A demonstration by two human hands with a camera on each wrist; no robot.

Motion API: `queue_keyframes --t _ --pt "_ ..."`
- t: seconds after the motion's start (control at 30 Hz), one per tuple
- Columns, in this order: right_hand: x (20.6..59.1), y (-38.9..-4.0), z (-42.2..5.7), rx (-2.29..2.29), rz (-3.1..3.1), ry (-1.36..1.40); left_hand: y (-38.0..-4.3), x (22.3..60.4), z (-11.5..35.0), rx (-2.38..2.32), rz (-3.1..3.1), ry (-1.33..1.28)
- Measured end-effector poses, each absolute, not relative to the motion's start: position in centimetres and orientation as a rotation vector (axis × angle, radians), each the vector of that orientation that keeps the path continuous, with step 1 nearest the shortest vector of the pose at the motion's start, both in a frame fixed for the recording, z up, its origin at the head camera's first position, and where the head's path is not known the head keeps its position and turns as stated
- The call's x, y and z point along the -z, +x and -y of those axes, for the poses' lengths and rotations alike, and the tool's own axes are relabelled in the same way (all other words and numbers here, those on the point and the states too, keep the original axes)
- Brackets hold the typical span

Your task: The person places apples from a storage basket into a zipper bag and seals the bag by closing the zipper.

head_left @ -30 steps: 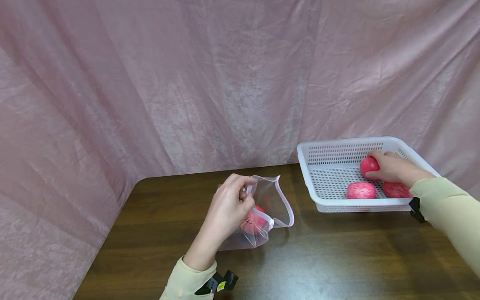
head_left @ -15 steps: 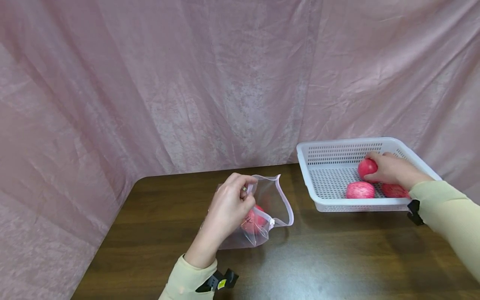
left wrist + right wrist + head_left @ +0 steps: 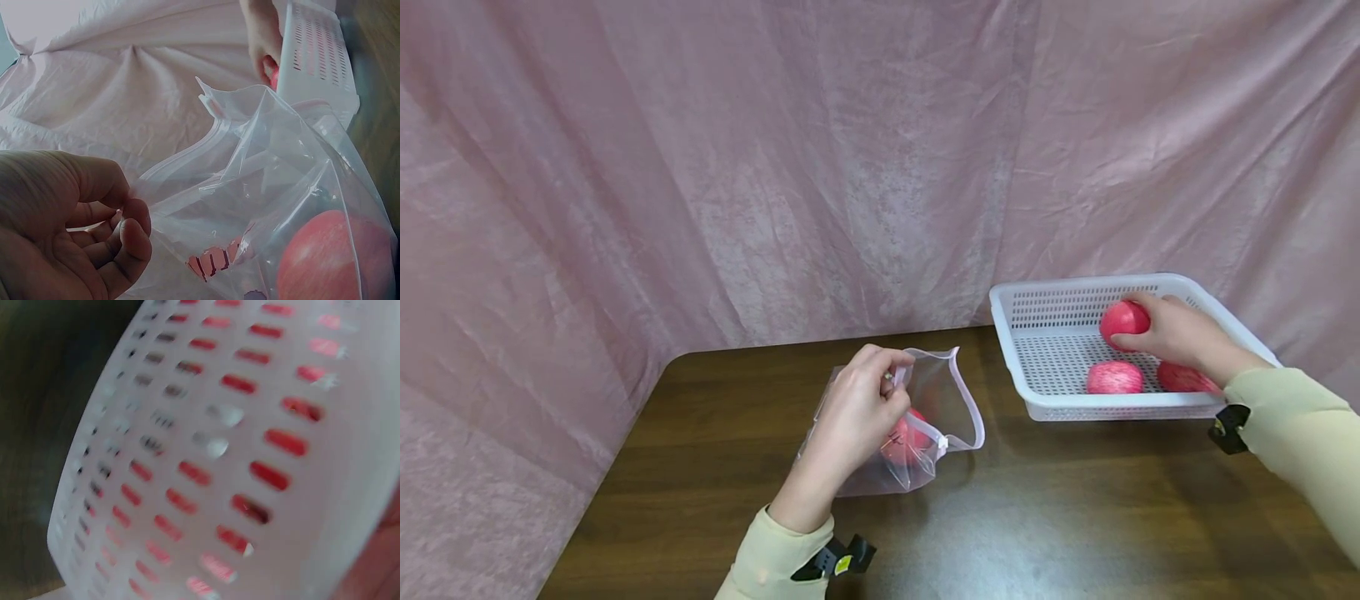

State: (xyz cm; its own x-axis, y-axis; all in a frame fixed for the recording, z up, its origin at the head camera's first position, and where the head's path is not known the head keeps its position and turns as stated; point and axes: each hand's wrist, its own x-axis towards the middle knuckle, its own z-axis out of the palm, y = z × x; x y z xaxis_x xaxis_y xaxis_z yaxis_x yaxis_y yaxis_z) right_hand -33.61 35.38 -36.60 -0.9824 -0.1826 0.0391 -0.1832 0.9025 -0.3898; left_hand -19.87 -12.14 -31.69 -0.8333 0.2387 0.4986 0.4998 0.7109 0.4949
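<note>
My left hand [image 3: 861, 408] pinches the edge of a clear zip bag [image 3: 951, 396] with thumb and forefinger, its mouth gaping toward the right. Inside the bag lies a red apple [image 3: 334, 256], seen through the plastic in the left wrist view. Over the white basket, my right hand [image 3: 1176, 329] grips another apple [image 3: 1124, 325] from its right side. Two more apples rest on the basket floor below it: one pinkish [image 3: 1115, 377], one redder [image 3: 1183, 378] and partly behind the hand. The basket wall fills most of the right wrist view and hides the held apple there.
The white perforated basket [image 3: 1078, 407] stands at the back right of the dark wooden table [image 3: 1037, 508]. A pink curtain [image 3: 865, 183] hangs behind the table and along its left side. Black wrist straps [image 3: 1228, 427] sit on both sleeves.
My right hand has lifted the apple slightly and carried it a little to the left above the basket floor. The left hand has stayed nearly still on the bag.
</note>
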Motion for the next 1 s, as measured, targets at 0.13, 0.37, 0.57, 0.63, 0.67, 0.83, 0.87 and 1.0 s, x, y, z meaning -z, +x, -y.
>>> queue_keyframes --t 0.13,0.37,0.57,0.63,0.67,0.83,0.87,1.0 --pt "36.0 -33.2 -34.7 -0.67 3.012 0.298 -20.0 31.7 12.1 0.893 2.518 -0.571" --pt "35.2 -32.3 -33.4 -0.758 2.935 0.344 -20.0 31.8 12.2 0.906 2.515 -0.581" --pt "34.4 -31.5 -31.9 -0.838 2.895 0.353 -20.0 31.7 12.3 0.911 2.532 -0.565" --pt "34.2 -31.2 -31.3 -0.863 2.882 0.361 -20.0 31.7 12.3 0.918 2.539 -0.56" --pt "34.1 -31.1 -31.1 -0.865 2.879 0.363 -20.0 31.7 12.3 0.921 2.543 -0.558" --pt "33.5 -30.5 -29.5 -0.917 2.873 0.367 -19.9 31.7 12.4 0.929 2.55 -0.553" --pt "33.3 -30.4 -29.2 -0.934 2.872 0.369 -19.9 31.7 12.4 0.928 2.549 -0.553" --pt "32.8 -29.8 -28.0 -0.97 2.856 0.391 -19.9 31.7 12.4 0.924 2.549 -0.551"
